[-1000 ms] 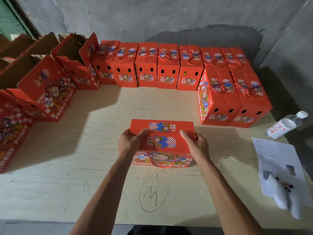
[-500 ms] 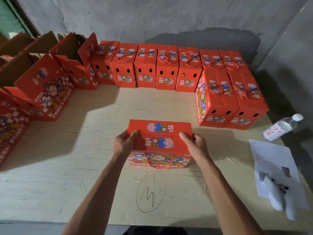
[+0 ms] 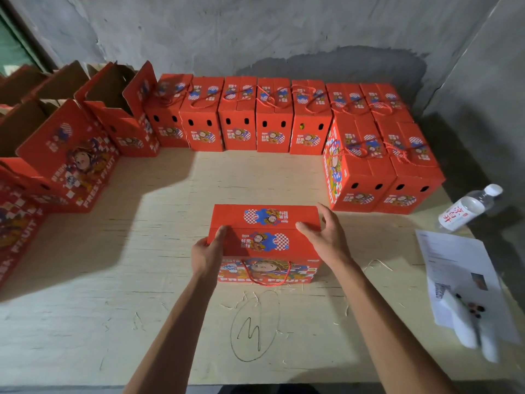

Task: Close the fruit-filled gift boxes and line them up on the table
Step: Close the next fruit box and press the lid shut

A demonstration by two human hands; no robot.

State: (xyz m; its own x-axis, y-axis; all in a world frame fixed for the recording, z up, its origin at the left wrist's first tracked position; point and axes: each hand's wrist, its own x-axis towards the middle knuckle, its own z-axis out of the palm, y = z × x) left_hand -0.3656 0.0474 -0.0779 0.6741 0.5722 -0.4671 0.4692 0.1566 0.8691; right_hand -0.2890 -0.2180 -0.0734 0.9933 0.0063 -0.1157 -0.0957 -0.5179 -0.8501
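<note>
A red gift box with a cartoon print stands in the middle of the plywood table, its top flaps folded down and a red rope handle hanging on its near face. My left hand grips the box's left top edge, thumb on the lid. Over the right end of the lid hovers my right hand, fingers spread, thumb touching the top. A row of closed red boxes lines the far wall, with a further group of closed boxes at the right.
Several open red boxes with raised flaps stand along the left side. A water bottle lies at the right edge. Papers and white gloves lie at the near right. A pen scribble marks the table.
My right hand has lifted from the lid's right end and spread its fingers. My left hand has slid down the box's left edge. The box has stayed in place.
</note>
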